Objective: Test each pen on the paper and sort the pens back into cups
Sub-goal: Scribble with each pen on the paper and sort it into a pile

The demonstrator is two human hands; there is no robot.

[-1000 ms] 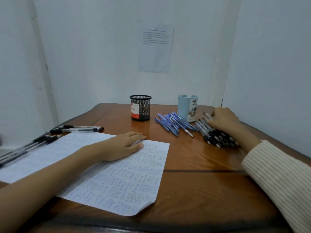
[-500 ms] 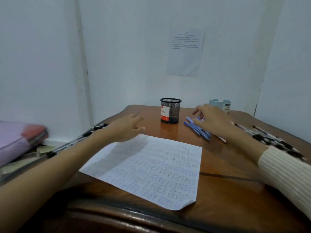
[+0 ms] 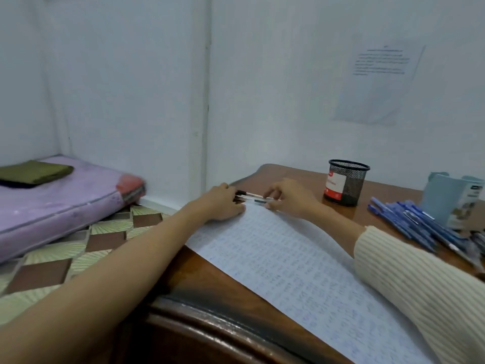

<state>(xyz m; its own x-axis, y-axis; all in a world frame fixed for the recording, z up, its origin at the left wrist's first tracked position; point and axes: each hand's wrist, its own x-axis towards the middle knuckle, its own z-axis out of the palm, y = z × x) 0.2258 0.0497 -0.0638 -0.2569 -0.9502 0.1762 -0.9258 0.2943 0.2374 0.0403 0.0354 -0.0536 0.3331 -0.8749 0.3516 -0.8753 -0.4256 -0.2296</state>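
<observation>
Landmark: black wire-mesh cup with a red-and-white label [image 3: 346, 183], upright on the far side of the brown wooden table [image 3: 210, 324].
Left hand [image 3: 223, 203]: well left of the mesh cup, at the table's far corner. Its fingers are curled round the cap end of a small bundle of clear-barrelled black-capped pens [image 3: 249, 197].
Right hand [image 3: 291, 198]: between that bundle and the mesh cup. Its thumb and fingertips pinch the other end of the same pens.
Change: a second ago the left hand lay flat on the sheet and the right hand rested on a separate heap of black pens far right of the mesh cup. Both hands then crossed leftward and now meet on the bundle, and the view has swung left with them.
Paper: white sheet covered in faint blue test marks [image 3: 288, 258], in front of the mesh cup, its far edge just beside both hands.
Blue-barrelled pens [image 3: 414, 224]: loose pile to the right of the mesh cup.
Pale blue plastic cup [image 3: 451, 198]: right of the mesh cup, behind the blue pile.
Cup contents: no pen shows above either rim.
Meaning: the last stray group is probably being gathered for testing or sorting. Filling the cups looks not yet begun.
Surroundings: purple mattress [image 3: 52, 200] on the floor, far left of the mesh cup. A printed notice [image 3: 378, 80] is on the wall above it.
</observation>
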